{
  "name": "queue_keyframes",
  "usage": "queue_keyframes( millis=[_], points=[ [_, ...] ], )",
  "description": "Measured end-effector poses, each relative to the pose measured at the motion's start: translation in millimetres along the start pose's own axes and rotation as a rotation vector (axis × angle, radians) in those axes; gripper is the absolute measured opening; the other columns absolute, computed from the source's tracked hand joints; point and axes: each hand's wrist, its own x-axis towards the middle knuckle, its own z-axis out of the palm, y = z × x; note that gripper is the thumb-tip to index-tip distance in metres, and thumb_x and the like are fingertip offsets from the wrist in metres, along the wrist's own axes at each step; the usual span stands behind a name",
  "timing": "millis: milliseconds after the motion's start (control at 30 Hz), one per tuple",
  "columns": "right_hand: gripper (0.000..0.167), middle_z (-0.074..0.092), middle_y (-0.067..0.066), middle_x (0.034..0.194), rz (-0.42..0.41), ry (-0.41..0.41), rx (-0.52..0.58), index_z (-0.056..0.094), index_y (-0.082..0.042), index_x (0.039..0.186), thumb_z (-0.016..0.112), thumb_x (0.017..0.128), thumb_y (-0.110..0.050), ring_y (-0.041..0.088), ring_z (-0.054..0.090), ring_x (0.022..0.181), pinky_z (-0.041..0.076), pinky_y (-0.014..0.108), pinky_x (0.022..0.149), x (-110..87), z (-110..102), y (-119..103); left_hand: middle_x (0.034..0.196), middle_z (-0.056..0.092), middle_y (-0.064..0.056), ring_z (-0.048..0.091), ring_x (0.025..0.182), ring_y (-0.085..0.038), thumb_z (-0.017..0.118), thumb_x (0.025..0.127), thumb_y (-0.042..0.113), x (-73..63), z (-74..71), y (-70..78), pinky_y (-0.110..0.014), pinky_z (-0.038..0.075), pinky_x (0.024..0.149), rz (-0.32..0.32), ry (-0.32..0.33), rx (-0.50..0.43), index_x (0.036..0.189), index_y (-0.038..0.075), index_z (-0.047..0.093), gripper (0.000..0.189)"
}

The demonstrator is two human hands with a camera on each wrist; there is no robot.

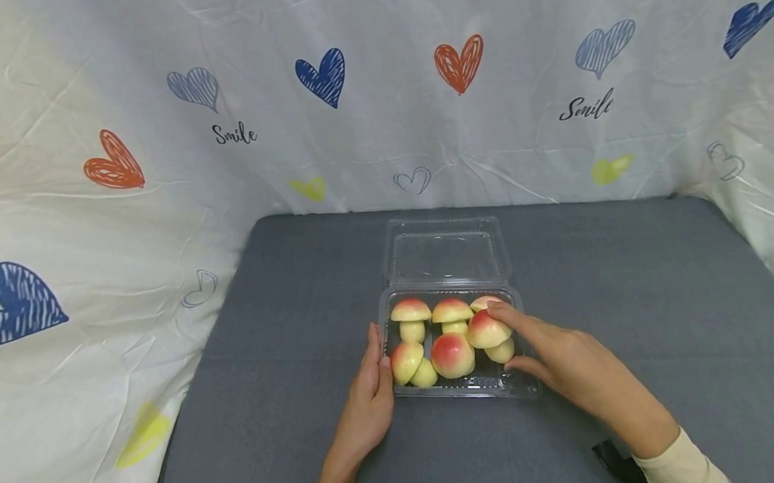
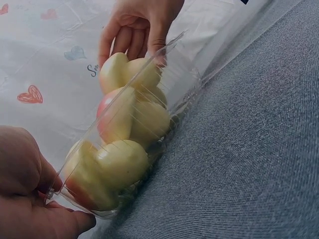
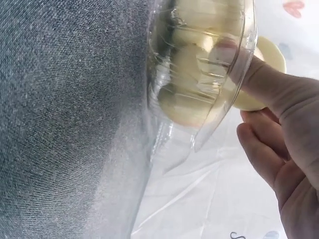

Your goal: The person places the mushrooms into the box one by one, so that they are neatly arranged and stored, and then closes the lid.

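A clear plastic clamshell box [image 1: 463, 392] lies open on the table, filled with several mushroom-shaped pieces, yellow with red-tinged caps. My left hand [image 1: 368, 410] holds the box by its left side; the left wrist view shows thumb and fingers at the rim's corner. With thumb and fingertips, my right hand [image 1: 567, 360] grips a mushroom piece [image 1: 486, 330] at the front right of the box, cap tilted up and stem [image 1: 500, 352] low. Beside it sits a rounder mushroom piece [image 1: 452, 355], its stem hidden. Another [image 1: 408, 362] lies tilted near my left thumb.
The clear lid [image 1: 447, 256] is folded back flat behind the box. A grey cloth [image 1: 299, 312] covers the table. White fabric [image 1: 382, 139] printed with hearts hangs along the back and sides. A black strap [image 1: 617, 463] shows by the right sleeve.
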Motion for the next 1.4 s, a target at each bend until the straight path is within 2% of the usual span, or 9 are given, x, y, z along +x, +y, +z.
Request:
queue_keyframes(
  millis=[67,133,167,267,633,933,1167,1400],
  points=[
    [0.066,0.073,0.006,0.134,-0.007,0.019,-0.023,0.054,-0.015,0.155,0.064,0.102,-0.052,0.019,0.078,0.094,0.061,0.037,0.073,-0.3,0.4,-0.4,0.176,0.011,-0.012,0.007,0.162,-0.023,0.038,0.117,0.015,0.1,0.4,0.0,-0.049,0.01,0.128,0.004,-0.003,-0.006,0.169,0.004,0.005,0.063],
    [0.065,0.076,0.006,0.128,-0.014,0.04,-0.046,0.057,-0.015,0.152,0.043,0.108,-0.06,0.019,0.078,0.093,0.062,0.036,0.072,-0.7,1.1,-0.5,0.176,0.01,-0.013,0.007,0.162,-0.023,0.037,0.117,0.015,0.0,0.7,-0.2,-0.046,0.009,0.128,0.009,-0.004,-0.011,0.169,0.004,0.004,0.063],
    [0.066,0.077,0.005,0.125,-0.018,0.052,-0.056,0.059,-0.014,0.15,0.038,0.109,-0.06,0.019,0.078,0.093,0.062,0.036,0.071,-0.8,1.6,-0.6,0.176,0.01,-0.013,0.006,0.162,-0.023,0.037,0.117,0.014,0.1,0.8,-0.2,-0.045,0.009,0.128,0.011,-0.006,-0.016,0.169,0.004,0.004,0.063],
    [0.064,0.078,0.003,0.122,-0.02,0.072,-0.059,0.062,-0.014,0.147,0.037,0.11,-0.061,0.017,0.078,0.093,0.061,0.036,0.072,-1.2,2.2,-1.2,0.176,0.009,-0.013,0.006,0.162,-0.023,0.036,0.117,0.015,0.1,0.9,-0.2,-0.044,0.008,0.128,0.013,-0.01,-0.02,0.169,0.005,0.003,0.063],
    [0.057,0.079,0.0,0.117,-0.025,0.114,-0.051,0.066,-0.018,0.145,0.043,0.11,-0.057,0.016,0.078,0.086,0.061,0.037,0.068,-4.2,2.7,-5.5,0.177,0.009,-0.013,0.006,0.162,-0.023,0.037,0.117,0.016,0.4,0.5,-1.3,-0.05,0.01,0.128,0.006,-0.008,-0.02,0.169,0.003,0.003,0.063],
    [0.058,0.079,0.004,0.121,-0.009,0.129,-0.062,0.066,-0.016,0.145,0.042,0.111,-0.057,0.019,0.079,0.09,0.061,0.039,0.068,-13.2,3.5,-8.6,0.177,0.01,-0.012,0.007,0.162,-0.023,0.037,0.117,0.017,0.4,0.8,-1.6,-0.049,0.01,0.128,0.006,-0.004,-0.014,0.169,0.004,0.004,0.063],
    [0.058,0.078,0.002,0.124,0.003,0.141,-0.07,0.067,-0.016,0.145,0.043,0.111,-0.057,0.018,0.079,0.086,0.061,0.039,0.068,-18.2,2.4,-11.7,0.177,0.01,-0.012,0.007,0.162,-0.022,0.037,0.117,0.016,0.0,0.6,-0.4,-0.048,0.009,0.128,0.0,0.002,-0.009,0.169,0.005,0.004,0.063],
    [0.059,0.076,0.002,0.128,-0.001,0.162,-0.069,0.067,-0.014,0.144,0.043,0.111,-0.056,0.018,0.079,0.09,0.061,0.036,0.069,-24.6,4.6,-12.2,0.176,0.011,-0.013,0.007,0.162,-0.023,0.037,0.117,0.015,-0.2,1.0,0.6,-0.049,0.01,0.128,0.001,0.002,-0.01,0.169,0.004,0.004,0.063]
  ],
)
